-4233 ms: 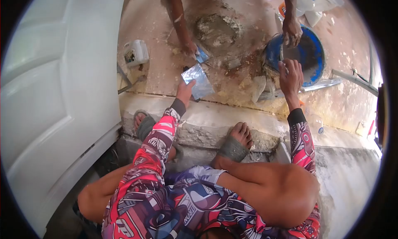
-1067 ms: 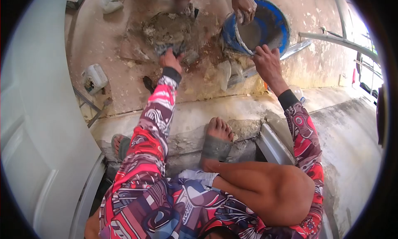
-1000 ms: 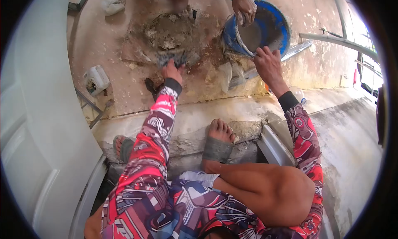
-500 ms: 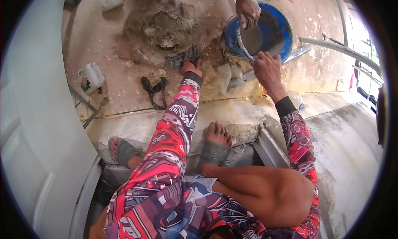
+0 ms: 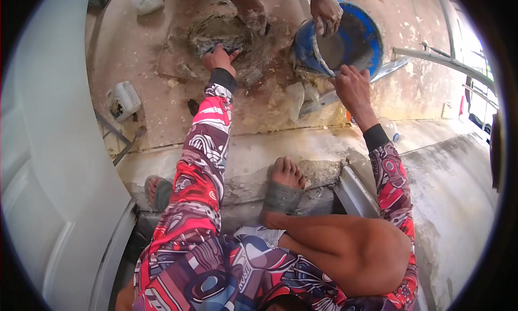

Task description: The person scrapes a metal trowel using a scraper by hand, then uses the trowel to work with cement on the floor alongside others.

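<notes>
Wet grey mortar (image 5: 220,26) lies in a low heap on the floor. My left hand (image 5: 219,62) is closed on a flat, mortar-smeared scraping piece (image 5: 218,44) at the heap's near side; its exact kind is unclear. To the right stands a blue bucket (image 5: 303,48) with grey residue inside. The fingers of my right hand (image 5: 353,90) are closed over its near rim. Another person's hand (image 5: 326,15) hangs at the bucket's far left rim, and that person's other hand (image 5: 251,14) is beside the mortar, near the floor.
A white jug (image 5: 124,100) lies to the left, with a metal frame (image 5: 120,141) below it. A clear plastic bag (image 5: 294,99) and a metal strip (image 5: 324,99) are near the bucket. A white door panel (image 5: 48,149) borders my left side. A raised threshold (image 5: 243,179) runs by my feet.
My left hand has moved left and away from me with the scraping piece, onto the mortar heap. The other person's second hand has come down beside the heap. My right hand stays on the bucket rim.
</notes>
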Demonstrator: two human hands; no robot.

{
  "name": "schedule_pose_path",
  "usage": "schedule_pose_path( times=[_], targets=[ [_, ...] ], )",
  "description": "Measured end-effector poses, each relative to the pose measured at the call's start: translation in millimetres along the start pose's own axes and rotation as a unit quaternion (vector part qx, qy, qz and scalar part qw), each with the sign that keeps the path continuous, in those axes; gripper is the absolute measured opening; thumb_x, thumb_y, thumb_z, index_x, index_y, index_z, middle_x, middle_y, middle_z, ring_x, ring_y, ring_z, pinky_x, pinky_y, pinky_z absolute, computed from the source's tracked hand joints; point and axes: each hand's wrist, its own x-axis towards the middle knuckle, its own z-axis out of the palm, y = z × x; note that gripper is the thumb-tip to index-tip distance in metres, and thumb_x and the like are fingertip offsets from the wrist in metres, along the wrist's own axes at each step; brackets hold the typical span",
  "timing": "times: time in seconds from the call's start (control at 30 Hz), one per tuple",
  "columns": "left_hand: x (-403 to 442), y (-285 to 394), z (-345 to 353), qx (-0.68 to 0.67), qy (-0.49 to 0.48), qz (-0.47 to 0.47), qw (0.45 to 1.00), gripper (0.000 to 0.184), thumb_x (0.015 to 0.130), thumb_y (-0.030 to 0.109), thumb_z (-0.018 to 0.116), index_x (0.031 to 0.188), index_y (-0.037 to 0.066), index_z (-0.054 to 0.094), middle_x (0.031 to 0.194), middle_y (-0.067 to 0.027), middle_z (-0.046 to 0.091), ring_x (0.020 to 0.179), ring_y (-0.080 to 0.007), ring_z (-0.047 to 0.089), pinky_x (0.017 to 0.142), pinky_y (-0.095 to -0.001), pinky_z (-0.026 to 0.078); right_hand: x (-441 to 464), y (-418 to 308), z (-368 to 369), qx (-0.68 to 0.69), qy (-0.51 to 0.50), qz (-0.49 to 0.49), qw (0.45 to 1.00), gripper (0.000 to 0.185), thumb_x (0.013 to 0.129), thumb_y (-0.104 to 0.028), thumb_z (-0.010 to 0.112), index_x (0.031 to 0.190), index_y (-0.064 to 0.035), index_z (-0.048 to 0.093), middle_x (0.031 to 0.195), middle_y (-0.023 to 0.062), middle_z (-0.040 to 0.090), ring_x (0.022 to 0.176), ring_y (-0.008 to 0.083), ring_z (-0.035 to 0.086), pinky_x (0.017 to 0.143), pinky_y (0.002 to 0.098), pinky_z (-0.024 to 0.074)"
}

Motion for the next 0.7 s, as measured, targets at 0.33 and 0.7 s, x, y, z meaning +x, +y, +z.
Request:
schedule_pose_path(
  times=[0.33, 0.7],
  targets=[
    [-3, 22, -121, 0.182, -0.013, 0.009, 0.983, 0.025, 0.091, 0.014, 0.062, 0.11, -0.001, 0.053, 0.098, -0.0145, 0.062, 0.066, -0.0264, 0.064, 0.048, -0.0364, 0.058, 18, -38, -26, 0.116, 0.106, 0.073, 0.985, 0.032, 0.072, -0.038, 0.079, 0.085, -0.0101, 0.07, 0.087, 0.0059, 0.066, 0.085, 0.026, 0.063, 0.073, 0.0417, 0.0465],
    [-42, 15, -193, 0.253, 0.002, -0.015, 0.967, 0.024, 0.092, 0.018, 0.063, 0.113, 0.005, 0.062, 0.095, -0.0058, 0.064, 0.067, -0.0185, 0.063, 0.047, -0.0314, 0.055, 23, -150, 159, 0.574, -0.145, 0.036, 0.805, 0.055, 0.081, -0.033, 0.07, 0.128, -0.0054, 0.059, 0.123, 0.0213, 0.061, 0.115, 0.0347, 0.059, 0.095, 0.0397, 0.0475]
  ],
)
